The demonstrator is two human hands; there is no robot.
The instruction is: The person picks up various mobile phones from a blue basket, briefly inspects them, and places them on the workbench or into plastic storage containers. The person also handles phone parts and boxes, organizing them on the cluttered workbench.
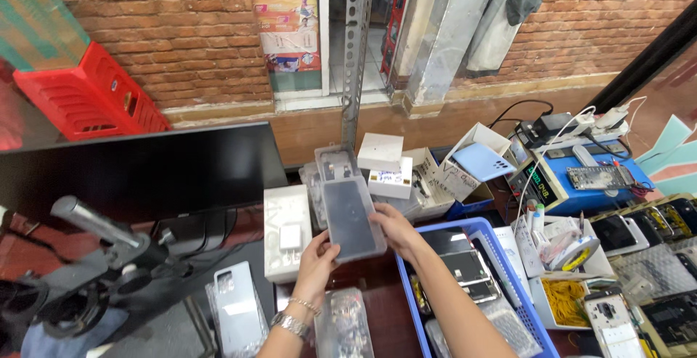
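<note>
Both hands hold 1 clear plastic phone case (347, 205) up over the counter (377, 293). The case is a long, flat, shiny rectangle with a dark panel showing through it. Its long axis runs from about 5 o'clock up to 11 o'clock, and the end with the camera cutout points away, toward the brick wall (181, 31).

The left hand (317, 260) pinches the near corner from below, thumb on top — a closed grip on the case. A silver metal watch (292, 324) sits on that wrist. The right hand (392, 229) holds the right long edge, fingers curled around it.

At 9 o'clock of the case stands a white box (287, 233). At 3 o'clock lies a blue plastic basket (485, 229) with a grid wall, holding dark phone parts. At 7 o'clock a pale phone back (236, 307) lies in a glossy bag. Small white cardboard boxes (383, 162) pile at 12 o'clock.
</note>
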